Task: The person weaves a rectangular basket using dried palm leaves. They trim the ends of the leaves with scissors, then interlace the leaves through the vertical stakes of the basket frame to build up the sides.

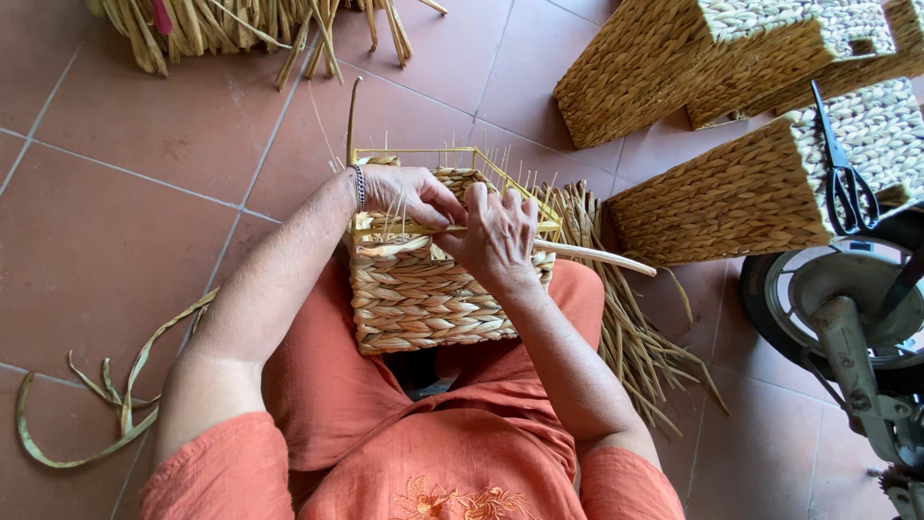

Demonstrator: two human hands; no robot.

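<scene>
A half-woven straw basket [423, 299] on a yellow wire frame [500, 178] rests on my lap, its open top facing away from me. My left hand [404, 193], with a bracelet at the wrist, pinches a strand at the basket's upper edge. My right hand [496, 236] lies over the rim beside it and grips a long pale straw strand [597, 256] that sticks out to the right. Thin upright stakes rise from the frame around both hands.
Finished woven baskets [731, 193] are stacked at the upper right, with black scissors [845, 183] lying on one. A pile of loose straw [626, 327] lies right of my leg, another bundle [221, 24] at top. Dried leaf strips [106, 395] lie left. A wheeled metal machine [847, 318] stands at right.
</scene>
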